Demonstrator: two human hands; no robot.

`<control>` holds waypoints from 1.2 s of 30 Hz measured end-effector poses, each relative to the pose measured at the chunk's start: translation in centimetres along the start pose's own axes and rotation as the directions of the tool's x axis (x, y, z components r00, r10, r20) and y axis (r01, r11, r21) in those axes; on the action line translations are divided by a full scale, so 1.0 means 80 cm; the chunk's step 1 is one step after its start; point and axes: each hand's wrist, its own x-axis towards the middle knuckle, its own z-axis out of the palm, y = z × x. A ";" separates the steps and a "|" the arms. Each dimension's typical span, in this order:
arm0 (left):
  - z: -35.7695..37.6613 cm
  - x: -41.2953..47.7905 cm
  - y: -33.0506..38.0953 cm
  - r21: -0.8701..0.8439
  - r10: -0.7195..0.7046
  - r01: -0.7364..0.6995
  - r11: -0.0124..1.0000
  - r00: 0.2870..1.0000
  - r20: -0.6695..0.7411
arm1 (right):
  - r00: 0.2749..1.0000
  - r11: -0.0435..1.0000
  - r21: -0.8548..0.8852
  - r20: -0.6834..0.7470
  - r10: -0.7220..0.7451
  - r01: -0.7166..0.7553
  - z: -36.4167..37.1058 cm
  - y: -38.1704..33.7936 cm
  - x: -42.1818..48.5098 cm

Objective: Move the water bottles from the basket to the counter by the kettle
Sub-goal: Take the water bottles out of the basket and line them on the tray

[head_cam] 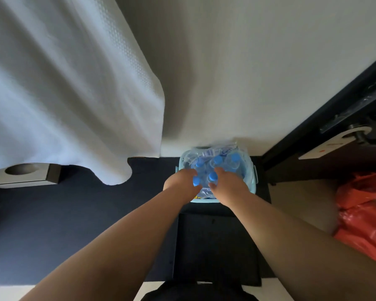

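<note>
Bottles (213,170) stand upright in the basket (254,173), caps up, left hand (181,181) and right hand (228,184) each curled round one.

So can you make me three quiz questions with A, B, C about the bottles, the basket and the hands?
1. Where are the water bottles?
A. on the bed
B. in the basket
C. on a shelf

2. What colour are the bottle caps?
A. red
B. white
C. blue

3. What are the two hands doing?
A. reaching into the basket
B. resting on the bed
C. holding a cup

Answers: 1 B, the bottles stand inside the light blue basket. 2 C, each cap is blue. 3 A, the left hand and right hand are down among the bottles.
</note>
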 end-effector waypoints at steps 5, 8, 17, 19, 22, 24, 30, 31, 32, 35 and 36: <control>0.025 0.017 -0.005 -0.037 -0.017 0.015 0.999 0.998 -0.066 | 0.999 0.999 -0.022 0.022 0.040 -0.039 0.015 -0.004 0.022; 0.037 0.020 -0.012 -0.073 -0.003 -0.006 0.997 0.992 -0.124 | 1.000 0.999 -0.032 -0.020 0.016 -0.017 0.020 -0.004 0.026; 0.034 0.001 -0.001 -0.083 0.019 -0.038 0.996 0.976 -0.218 | 0.995 0.996 0.068 -0.085 -0.058 0.064 0.004 0.005 0.006; 0.024 -0.012 0.004 -0.127 0.020 -0.052 0.991 0.969 -0.245 | 0.989 0.991 0.097 -0.123 -0.081 0.093 -0.010 0.005 -0.002; 0.002 -0.032 0.016 -0.201 0.034 -0.102 0.974 0.948 -0.316 | 0.975 0.981 0.140 -0.192 -0.109 0.138 -0.039 0.004 -0.018; -0.019 -0.045 0.024 -0.221 0.051 -0.138 0.965 0.933 -0.356 | 0.964 0.971 0.178 -0.239 -0.117 0.162 -0.061 0.001 -0.029; -0.076 -0.090 0.049 -0.207 0.132 -0.260 0.943 0.864 -0.487 | 0.921 0.916 0.303 -0.363 -0.143 0.262 -0.125 -0.011 -0.069; -0.083 -0.099 0.051 -0.196 0.154 -0.284 0.939 0.853 -0.498 | 0.918 0.908 0.314 -0.366 -0.153 0.276 -0.135 -0.012 -0.076; -0.090 -0.109 0.053 -0.183 0.176 -0.306 0.934 0.843 -0.509 | 0.916 0.903 0.318 -0.367 -0.164 0.289 -0.143 -0.013 -0.083; -0.105 -0.137 0.059 -0.155 0.221 -0.356 0.922 0.810 -0.544 | 0.905 0.894 0.319 -0.385 -0.180 0.313 -0.160 -0.011 -0.104; -0.107 -0.145 0.062 -0.147 0.228 -0.363 0.920 0.801 -0.553 | 0.903 0.891 0.321 -0.389 -0.184 0.321 -0.163 -0.010 -0.111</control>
